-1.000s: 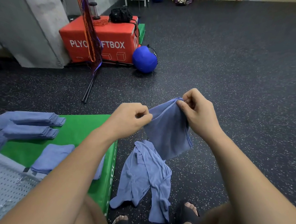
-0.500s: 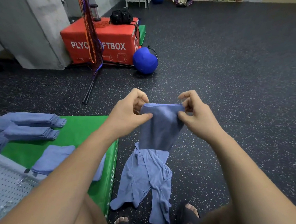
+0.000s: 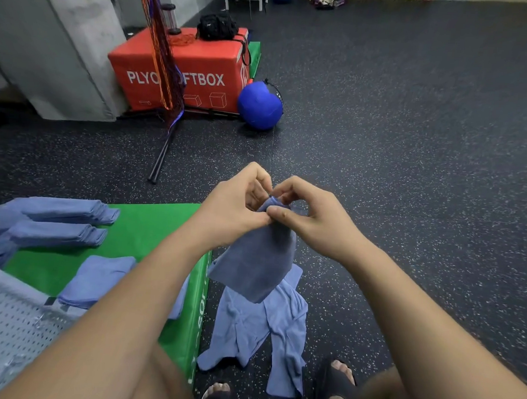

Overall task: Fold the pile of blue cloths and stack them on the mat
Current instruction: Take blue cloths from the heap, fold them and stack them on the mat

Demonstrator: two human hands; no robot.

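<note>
A blue cloth [image 3: 254, 260] hangs folded in half in the air over the floor. My left hand [image 3: 234, 207] and my right hand [image 3: 308, 215] pinch its top corners together, fingertips touching. Below it a loose heap of blue cloths [image 3: 261, 330] lies on the dark floor by my feet. The green mat [image 3: 144, 232] sits to the left. It holds two stacks of folded blue cloths [image 3: 56, 222] at its far left and one folded cloth [image 3: 96, 279] nearer me, partly hidden by my left forearm.
A red plyo box [image 3: 183, 70] with a black bag on top stands ahead left, a blue ball [image 3: 259, 104] beside it. A net on a black stand [image 3: 168, 72] leans in front of the box. My sandalled feet [image 3: 338, 380] show at the bottom.
My hands have come together, bringing the two held corners of the cloth to meet. The cloth went from spread between them to hanging doubled.
</note>
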